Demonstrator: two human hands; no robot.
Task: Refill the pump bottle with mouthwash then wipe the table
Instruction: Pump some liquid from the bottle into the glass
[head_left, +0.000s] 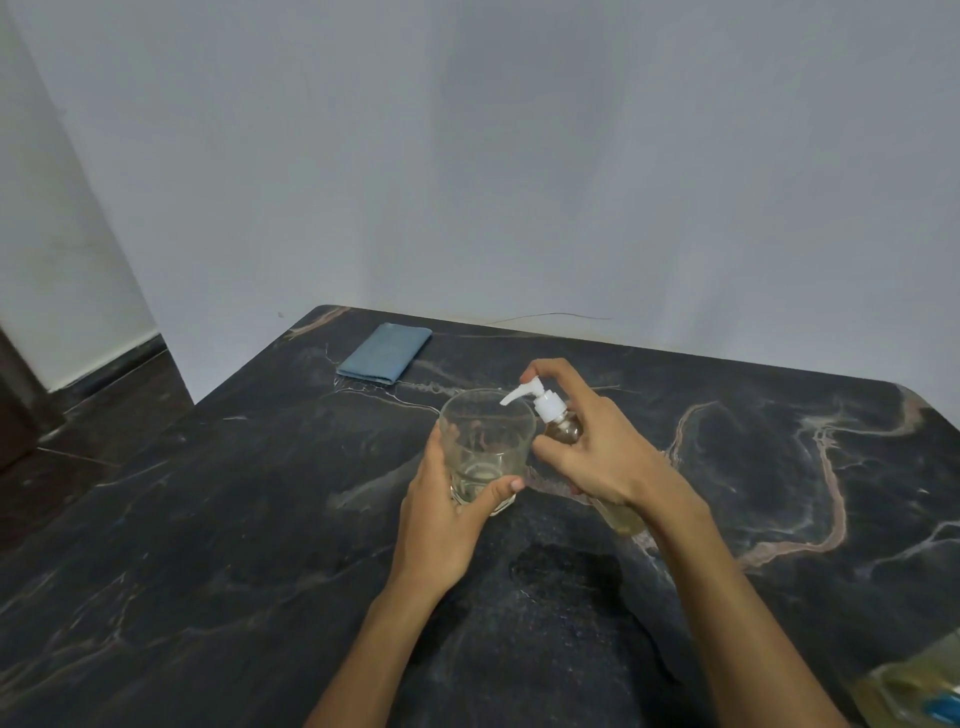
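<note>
The pump bottle (563, 427) is tilted in my right hand (587, 452), fingers curled round it, forefinger on the white pump head, spout over the glass (485, 447). My left hand (447, 514) grips that glass by its base above the dark marble table (208, 519). A folded blue cloth (384, 352) lies near the far edge. My right hand hides most of the bottle. A yellowish container (919, 686), cut off at the lower right corner, is hard to make out.

Table (218, 519): dark marble-look stone, pale and rust veining, smooth, low sheen. Tumbler (485, 441): clear glass, glossy, smooth wall. Pump bottle (563, 428): clear plastic body, amber tint; pump head (535, 397) white plastic, smooth. Folded cloth (385, 353): blue fabric, matt. Wall (519, 156): painted, matt.
</note>
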